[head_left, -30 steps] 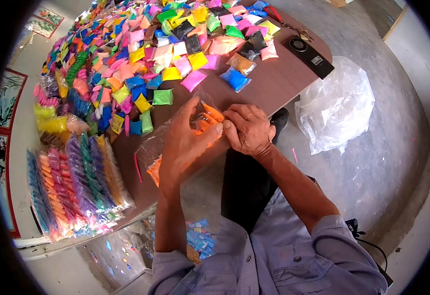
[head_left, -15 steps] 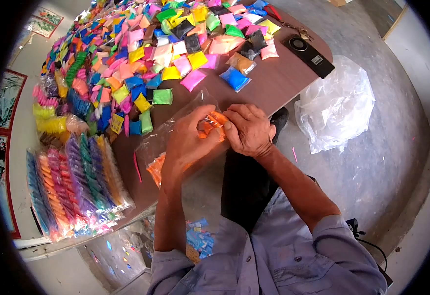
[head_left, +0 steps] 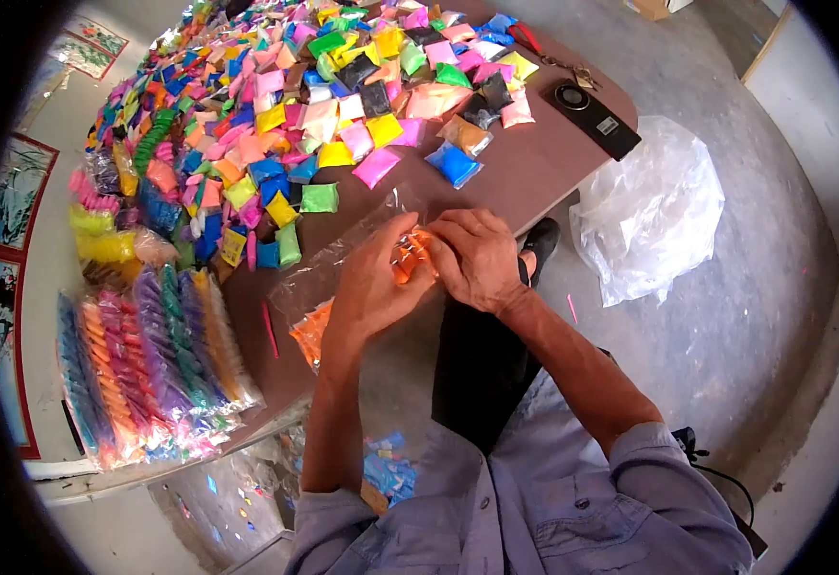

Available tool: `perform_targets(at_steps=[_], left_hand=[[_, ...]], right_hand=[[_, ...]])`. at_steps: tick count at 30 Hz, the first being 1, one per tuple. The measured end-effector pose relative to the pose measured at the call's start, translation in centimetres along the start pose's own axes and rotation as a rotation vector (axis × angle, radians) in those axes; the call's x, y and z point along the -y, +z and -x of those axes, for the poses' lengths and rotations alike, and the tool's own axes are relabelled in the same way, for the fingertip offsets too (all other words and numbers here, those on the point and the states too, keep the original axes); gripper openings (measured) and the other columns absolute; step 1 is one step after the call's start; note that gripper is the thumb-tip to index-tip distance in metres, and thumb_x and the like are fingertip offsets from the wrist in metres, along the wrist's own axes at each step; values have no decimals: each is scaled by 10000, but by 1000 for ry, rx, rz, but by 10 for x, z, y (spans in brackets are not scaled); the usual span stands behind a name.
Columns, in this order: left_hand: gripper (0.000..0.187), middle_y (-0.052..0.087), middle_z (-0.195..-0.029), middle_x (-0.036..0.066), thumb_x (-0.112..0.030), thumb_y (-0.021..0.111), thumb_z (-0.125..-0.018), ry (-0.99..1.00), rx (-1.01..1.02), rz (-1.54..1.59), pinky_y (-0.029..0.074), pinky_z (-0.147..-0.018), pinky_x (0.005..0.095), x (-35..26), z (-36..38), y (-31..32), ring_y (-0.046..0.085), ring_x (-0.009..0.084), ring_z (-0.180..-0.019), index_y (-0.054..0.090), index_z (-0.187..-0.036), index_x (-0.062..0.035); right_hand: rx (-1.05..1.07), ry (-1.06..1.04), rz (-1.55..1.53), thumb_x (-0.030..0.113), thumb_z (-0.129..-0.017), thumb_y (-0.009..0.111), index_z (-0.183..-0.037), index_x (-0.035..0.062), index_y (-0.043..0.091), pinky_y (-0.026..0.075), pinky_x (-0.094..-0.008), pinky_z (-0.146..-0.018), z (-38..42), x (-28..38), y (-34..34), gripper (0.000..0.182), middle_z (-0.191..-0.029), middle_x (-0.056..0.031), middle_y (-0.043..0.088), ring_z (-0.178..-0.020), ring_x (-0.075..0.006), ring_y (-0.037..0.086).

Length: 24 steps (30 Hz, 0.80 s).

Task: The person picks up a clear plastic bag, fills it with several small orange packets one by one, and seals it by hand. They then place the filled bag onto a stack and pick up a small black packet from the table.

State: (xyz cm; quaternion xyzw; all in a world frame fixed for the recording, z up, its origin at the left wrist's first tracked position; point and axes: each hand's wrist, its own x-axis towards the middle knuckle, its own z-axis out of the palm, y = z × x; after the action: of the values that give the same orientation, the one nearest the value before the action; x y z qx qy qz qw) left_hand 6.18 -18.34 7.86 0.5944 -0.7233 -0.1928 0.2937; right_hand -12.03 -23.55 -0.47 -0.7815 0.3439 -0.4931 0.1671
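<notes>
My left hand (head_left: 378, 280) curls its thumb and fingers round shiny orange packets (head_left: 410, 255) near the front edge of the table. Meeting it from the other side, my right hand (head_left: 478, 261) is closed, its thumb and fingertips pressed at the right end of the same orange packets. A clear plastic bag (head_left: 319, 272) lies under and beside my left hand. More orange packets (head_left: 312, 329) show at the bag's lower end, left of my wrist. My palms hide part of what I grip.
A heap of colourful small packets (head_left: 275, 120) covers much of the brown table (head_left: 400, 196). Long bags of twisted coloured packets (head_left: 151, 364) lie at left. A black device (head_left: 592, 117) sits near the right edge, a pink strip (head_left: 271, 329) by the bags. Clear plastic sheeting (head_left: 649, 211) rests on the floor.
Both hands stay together at the orange packets, with small shifts of the fingers. My left hand has turned slightly, and the whole view has shifted a little.
</notes>
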Motion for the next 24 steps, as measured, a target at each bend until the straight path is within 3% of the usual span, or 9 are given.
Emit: perform_targets(at_steps=[6, 8, 12, 14, 18, 20, 24], left_hand=[[468, 750, -1255, 198, -203, 821, -885, 18, -166, -187, 568, -977, 441, 6, 26, -24, 720, 406, -1109, 696, -1293, -13], [315, 777, -1142, 174, -189, 813, -921, -27, -102, -151, 572, -920, 438, 7, 34, -29, 734, 384, -1048, 736, -1176, -21], [179, 780, -1029, 159, -142, 780, -963, -43, -152, 0, 573, -842, 419, 15, 35, -21, 745, 360, -953, 743, -1088, -21], [117, 766, -974, 163, -104, 749, -992, -23, -146, 15, 572, -773, 383, 17, 34, -20, 746, 330, -854, 740, -1070, -18], [123, 762, -956, 165, -106, 744, -1005, -92, -158, 36, 568, -741, 355, 21, 35, -18, 745, 309, -819, 731, -1072, -4], [178, 781, -974, 133, -154, 737, -1031, -150, -157, 81, 582, -793, 341, 24, 36, -17, 758, 207, -886, 750, -1105, 7], [163, 778, -968, 123, -148, 735, -1034, -193, -145, 64, 577, -776, 334, 23, 32, -18, 748, 195, -867, 748, -1084, 6]], right_hand=[[45, 191, -334, 153, -975, 706, -1152, 0, 755, 563, -479, -996, -6, -4, -15, 239, -1227, -192, 740, -1124, -403, 704], [94, 259, -436, 123, -996, 697, -1186, -9, 749, 556, -439, -1038, -14, -3, -18, 237, -1263, -204, 730, -1174, -373, 706], [172, 107, -345, 115, -968, 731, -1195, 27, 760, 557, -431, -1047, -38, 6, -15, 246, -1317, -182, 717, -1187, -364, 704], [248, -141, -170, 96, -941, 760, -1188, 58, 772, 575, -404, -1005, -45, 4, -8, 250, -1267, -142, 746, -1179, -343, 708], [375, -92, -243, 194, -922, 758, -1123, 98, 791, 593, -437, -968, -49, 0, 0, 225, -1169, -126, 780, -1094, -341, 741], [523, 167, -390, 177, -912, 768, -1046, 97, 773, 601, -440, -881, -55, 6, -7, 157, -1025, -110, 781, -986, -325, 750], [473, 81, -383, 162, -918, 768, -996, 95, 752, 593, -447, -813, -55, -2, 3, 104, -973, -113, 764, -921, -314, 745]])
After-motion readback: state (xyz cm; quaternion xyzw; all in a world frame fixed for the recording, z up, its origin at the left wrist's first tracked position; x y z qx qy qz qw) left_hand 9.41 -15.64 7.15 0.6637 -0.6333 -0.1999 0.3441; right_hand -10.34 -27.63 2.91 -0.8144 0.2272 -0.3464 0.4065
